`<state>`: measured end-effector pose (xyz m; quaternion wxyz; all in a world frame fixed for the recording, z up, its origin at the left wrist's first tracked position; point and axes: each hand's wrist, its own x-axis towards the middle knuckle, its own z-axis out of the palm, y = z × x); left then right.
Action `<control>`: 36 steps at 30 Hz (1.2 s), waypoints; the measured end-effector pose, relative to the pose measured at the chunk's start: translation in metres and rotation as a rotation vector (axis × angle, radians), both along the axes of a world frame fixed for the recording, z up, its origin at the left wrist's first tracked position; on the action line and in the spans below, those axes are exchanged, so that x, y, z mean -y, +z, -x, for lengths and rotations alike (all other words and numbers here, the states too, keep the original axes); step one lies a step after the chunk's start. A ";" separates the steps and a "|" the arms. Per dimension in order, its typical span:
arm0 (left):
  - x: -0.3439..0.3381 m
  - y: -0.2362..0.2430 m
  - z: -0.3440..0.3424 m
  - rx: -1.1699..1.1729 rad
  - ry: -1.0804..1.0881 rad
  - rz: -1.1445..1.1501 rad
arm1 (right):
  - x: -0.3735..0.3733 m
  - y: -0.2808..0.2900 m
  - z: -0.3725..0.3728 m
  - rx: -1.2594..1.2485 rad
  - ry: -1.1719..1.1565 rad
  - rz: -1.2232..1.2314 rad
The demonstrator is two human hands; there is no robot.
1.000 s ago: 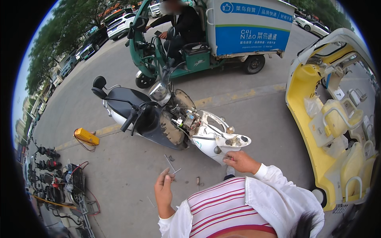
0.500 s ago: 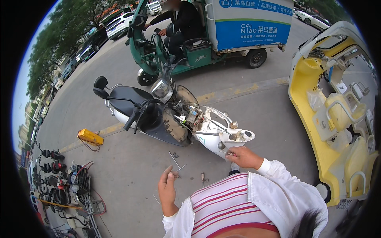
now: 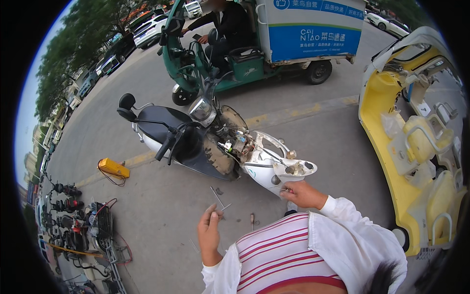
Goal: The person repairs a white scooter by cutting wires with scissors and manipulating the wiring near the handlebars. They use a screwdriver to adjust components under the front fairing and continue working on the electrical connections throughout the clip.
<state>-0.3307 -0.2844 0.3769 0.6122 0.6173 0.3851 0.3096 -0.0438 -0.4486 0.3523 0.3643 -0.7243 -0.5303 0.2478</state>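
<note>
My right hand is closed on a small screwdriver, of which a bit of red handle shows. It is beside the white front fender of an electric scooter, whose front is stripped down, with wiring and metal parts bare. My left hand hovers over the pavement with its fingers loosely bent, thumb apart, and nothing visible in it. A T-handle wrench lies on the ground beyond it. Between my hands lies another screwdriver, with an orange-brown handle.
A green cargo tricycle with a seated person stands behind the scooter. To the right is a yellow vehicle body. A yellow box with a cable rests at left, above a cluster of parts and a metal rack.
The whole view has shifted slightly. My right hand stays by the fender, the screwdriver's shaft now showing less. My left hand keeps nearly the same pose.
</note>
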 end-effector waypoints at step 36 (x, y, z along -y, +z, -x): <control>0.002 -0.008 0.009 -0.056 0.041 -0.072 | -0.004 0.016 0.005 0.013 0.037 0.063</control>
